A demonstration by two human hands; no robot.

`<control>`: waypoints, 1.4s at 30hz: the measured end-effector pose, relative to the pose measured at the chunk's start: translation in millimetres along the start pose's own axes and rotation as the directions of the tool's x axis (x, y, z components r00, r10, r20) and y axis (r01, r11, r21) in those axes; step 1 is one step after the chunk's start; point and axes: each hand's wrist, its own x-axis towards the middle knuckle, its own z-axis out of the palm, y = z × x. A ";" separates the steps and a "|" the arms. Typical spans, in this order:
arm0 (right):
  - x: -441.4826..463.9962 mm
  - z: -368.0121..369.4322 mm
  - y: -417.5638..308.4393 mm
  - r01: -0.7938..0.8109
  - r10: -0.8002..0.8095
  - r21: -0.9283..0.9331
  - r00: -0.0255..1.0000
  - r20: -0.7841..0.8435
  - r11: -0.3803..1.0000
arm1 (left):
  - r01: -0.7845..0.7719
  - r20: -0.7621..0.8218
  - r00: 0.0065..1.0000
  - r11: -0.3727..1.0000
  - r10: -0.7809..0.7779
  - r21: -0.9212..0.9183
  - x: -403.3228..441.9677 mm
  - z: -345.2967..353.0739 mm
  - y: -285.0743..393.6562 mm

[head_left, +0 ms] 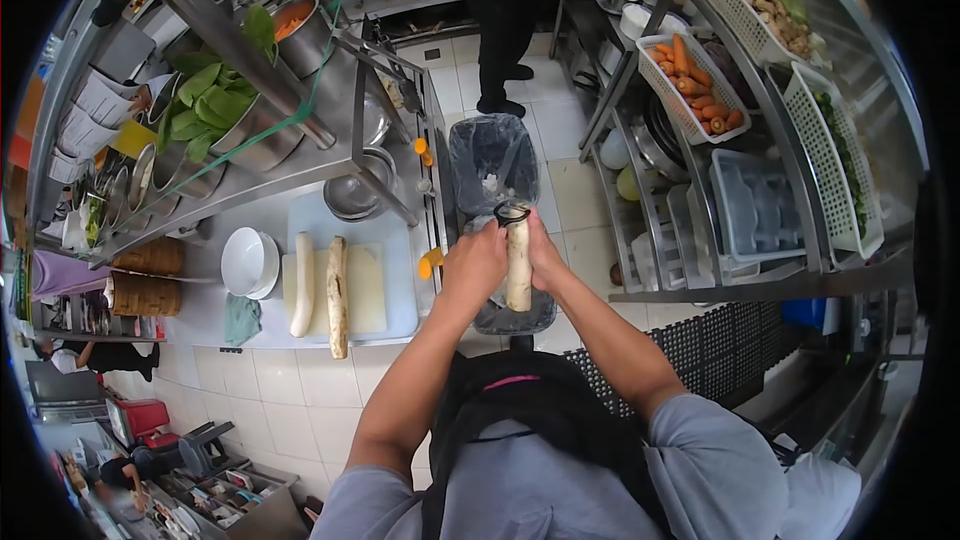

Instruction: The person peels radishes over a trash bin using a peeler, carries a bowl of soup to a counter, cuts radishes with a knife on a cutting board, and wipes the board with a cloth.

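Since the twelve-o'clock bin likely catches scraps, the left hand clasps a peeler, the right hand a root.

Left grip holds black peeler at far end of pale root; right grip clasps root, above lined bin. Two further roots on cutting board, bench near-right corner.

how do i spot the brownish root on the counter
At left, a metal counter holds a pale blue cutting board. Over it, right of a smooth white root, lies the brownish root, set apart by its patchy brown skin.
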 end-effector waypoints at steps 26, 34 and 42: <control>64.5 -24.7 -18.5 0.022 -0.025 -0.123 0.999 -0.023 0.992 | 0.121 -0.096 0.988 0.993 -0.120 0.004 36.8 44.0 -12.2; 93.6 -48.9 -51.5 0.107 -0.105 0.000 0.976 -0.192 0.994 | 0.144 0.042 0.988 0.983 -0.150 0.110 -53.9 142.4 -76.0; 78.6 -42.6 -31.2 0.005 -0.011 -0.169 0.999 -0.034 0.986 | 0.047 -0.196 0.980 0.997 -0.033 0.068 48.0 38.4 -10.4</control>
